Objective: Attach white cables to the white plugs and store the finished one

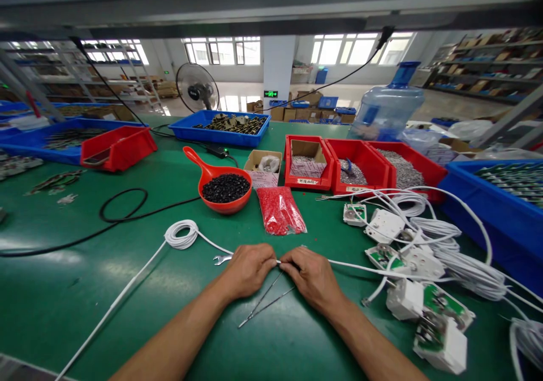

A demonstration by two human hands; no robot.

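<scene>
Both hands pinch a white cable (354, 266) above the green table. My left hand (251, 269) is closed around it, with the fingertips close to those of my right hand (311, 274), which grips the same cable. Between them a short bit of cable shows. From my left hand the cable runs to a small white coil (181, 234); on the right it leads toward white housings with green circuit boards (384, 256). Under my hands lie thin metal tweezers (258, 312), partly covered by my right hand. An open-end wrench (221, 260) pokes out beside my left hand.
An orange ladle (224, 204) of black pieces and a bag of red pieces (280, 211) stand ahead. Red bins (307, 183) with small parts line the back right. Bundled white cables (470, 273) and a blue crate (475, 228) occupy the right. A black cord (123, 218) crosses the left.
</scene>
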